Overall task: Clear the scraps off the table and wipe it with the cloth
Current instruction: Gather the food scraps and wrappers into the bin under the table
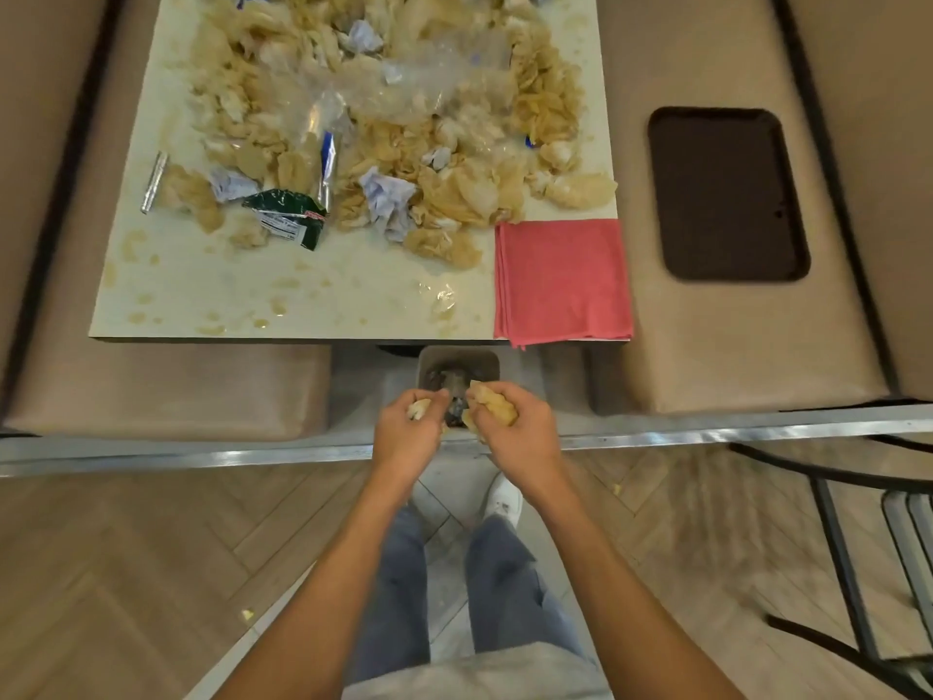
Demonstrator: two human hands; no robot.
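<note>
Forearms closest to the lens, both reaching down over the small grey square bin (430, 360) that sits low, just in front of the near edge.

Big to small:
- Pale cream laminate surface (303, 295): near strip is bare but wet and smeared.
- Heap of soggy yellowish paper scraps (454, 194) buries the far part, with clear plastic film (404, 88) and a green wrapper (288, 214) mixed in.
- Folded red cloth (560, 280) lies on the near right corner, just beside the heap. Wiping not started.
- Left hand (406, 431): fingers curled tight on a small pale wad (418, 409).
- Right hand (522, 434): fingers clamped on a bigger yellowish wad (495, 406).

Both hands sit over the bin mouth. To do this step well:
- Get the hands low into the opening before letting go. Soggy bits look likely to stick to palms or drop wide, and a crumb (247, 614) lies on the wood floor.
- Release one hand at a time and shake it off.
- Bin looks small next to the heap, so compress each load.
- Keep wet scraps off the cloth.
</note>
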